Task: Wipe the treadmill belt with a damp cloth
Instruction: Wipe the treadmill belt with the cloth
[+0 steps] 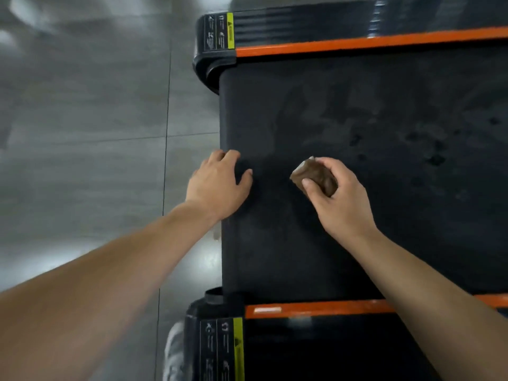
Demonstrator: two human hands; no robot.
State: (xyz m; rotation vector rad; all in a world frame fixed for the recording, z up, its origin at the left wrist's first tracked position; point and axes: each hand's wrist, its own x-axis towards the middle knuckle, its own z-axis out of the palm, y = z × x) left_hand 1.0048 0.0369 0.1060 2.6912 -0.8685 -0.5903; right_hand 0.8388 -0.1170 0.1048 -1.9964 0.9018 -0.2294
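While the right hand (341,199) grips a wadded brown cloth (316,176), thumb across its near face and fingers curled over its far side, the wad sticks out past the fingertips toward the left hand. The cloth sits low over the black treadmill belt (357,119); whether it actually touches the belt cannot be told from this angle.

Left hand (217,185): palm down on the belt, just left of the cloth and apart from it. The thumb is spread wide and points toward the right hand. The fingers reach the belt's end edge and bend at it; their tips are partly out of sight. It holds nothing loose.

Belt surface: dull, with faint smeared patches ahead of both hands. A scatter of darker blotches (434,158) lies right of the right hand, well clear of the cloth.

Frame: one orange strip (371,42) runs along the belt side beyond the hands, backed by a ribbed black side rail (330,23). A second orange strip (316,307) runs on the side nearer the body, crossed by the right forearm. Each rail end carries a yellow warning label, one far (229,31) and one near (238,350).

Left of the left hand and under that forearm: grey tiled floor (82,105), glossy, with thin dark joints.
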